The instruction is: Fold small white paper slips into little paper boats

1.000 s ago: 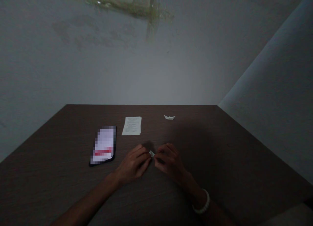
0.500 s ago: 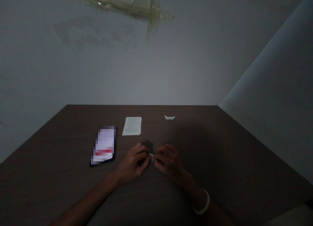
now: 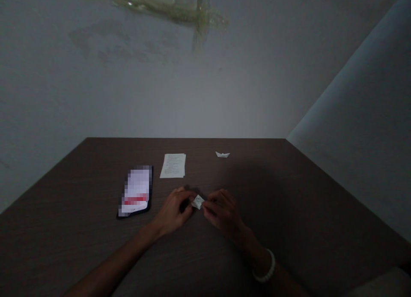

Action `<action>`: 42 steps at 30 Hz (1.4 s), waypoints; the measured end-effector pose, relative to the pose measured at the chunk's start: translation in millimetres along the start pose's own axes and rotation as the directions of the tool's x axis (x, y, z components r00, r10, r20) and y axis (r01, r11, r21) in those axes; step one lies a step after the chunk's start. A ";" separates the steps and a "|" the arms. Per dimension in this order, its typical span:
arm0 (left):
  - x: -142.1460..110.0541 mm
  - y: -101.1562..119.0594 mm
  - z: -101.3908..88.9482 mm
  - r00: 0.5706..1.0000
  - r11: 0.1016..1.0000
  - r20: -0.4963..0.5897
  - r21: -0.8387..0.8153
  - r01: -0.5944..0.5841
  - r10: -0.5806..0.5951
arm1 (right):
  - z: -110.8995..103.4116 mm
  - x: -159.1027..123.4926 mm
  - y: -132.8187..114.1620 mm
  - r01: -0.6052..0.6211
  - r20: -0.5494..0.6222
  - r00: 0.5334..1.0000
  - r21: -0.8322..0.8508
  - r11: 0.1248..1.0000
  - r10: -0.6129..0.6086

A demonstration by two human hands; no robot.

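Turned to show more of its face, the folded paper (image 3: 198, 202) seemed clamped between the left hand's (image 3: 175, 210) grip and the right hand's (image 3: 223, 211).

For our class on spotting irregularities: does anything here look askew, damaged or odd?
Yes: the wall behind the table has a shiny yellowish-brown streak near the top, with blotches below, like damage or a rough repair. The printed sheets are slightly misaligned.
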State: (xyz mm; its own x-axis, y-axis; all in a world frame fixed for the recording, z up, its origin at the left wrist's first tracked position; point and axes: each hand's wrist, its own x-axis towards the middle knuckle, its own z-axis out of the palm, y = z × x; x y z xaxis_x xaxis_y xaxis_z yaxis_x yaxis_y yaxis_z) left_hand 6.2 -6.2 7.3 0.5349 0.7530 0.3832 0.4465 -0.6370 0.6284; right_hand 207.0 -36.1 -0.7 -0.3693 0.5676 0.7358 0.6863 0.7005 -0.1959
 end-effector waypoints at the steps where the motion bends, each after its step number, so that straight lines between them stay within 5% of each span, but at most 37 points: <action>1: 0.2 -0.4 0.0 1.000 1.000 0.002 -0.019 0.004 -0.004 | -0.5 0.8 -0.7 -0.003 -0.015 1.000 0.007 1.000 0.003; 6: 1.3 -0.7 0.2 1.000 0.997 0.002 -0.073 0.030 -0.030 | -1.0 3.5 -3.8 -0.088 -0.054 0.994 0.048 0.995 0.091; 13: 0.6 -1.7 1.7 0.999 1.000 0.037 -0.012 -0.013 0.013 | 7.0 -2.2 -1.5 -0.346 0.078 0.937 0.077 0.935 0.341; 20: 0.5 0.1 0.9 0.997 1.000 0.079 0.023 0.000 -0.001 | 9.4 -1.0 -2.3 -0.446 0.133 0.890 0.052 0.893 0.437; 32: -0.6 1.3 0.4 0.996 1.000 0.094 0.021 -0.014 0.012 | 12.7 -0.5 -0.6 -0.443 0.237 0.876 0.055 0.895 0.420; 42: -1.8 -0.7 3.7 0.993 0.984 0.106 0.165 -0.069 0.051 | 17.7 -3.6 2.9 -0.438 0.214 0.886 0.103 0.893 0.410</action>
State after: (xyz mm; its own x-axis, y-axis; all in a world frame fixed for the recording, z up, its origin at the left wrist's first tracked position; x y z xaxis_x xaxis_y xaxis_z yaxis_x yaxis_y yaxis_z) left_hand 7.7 -7.7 3.6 0.6303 0.6975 0.3410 0.5211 -0.7057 0.4801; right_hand 199.2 -28.5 -15.4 -0.1801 0.8832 0.4330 0.7100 0.4214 -0.5643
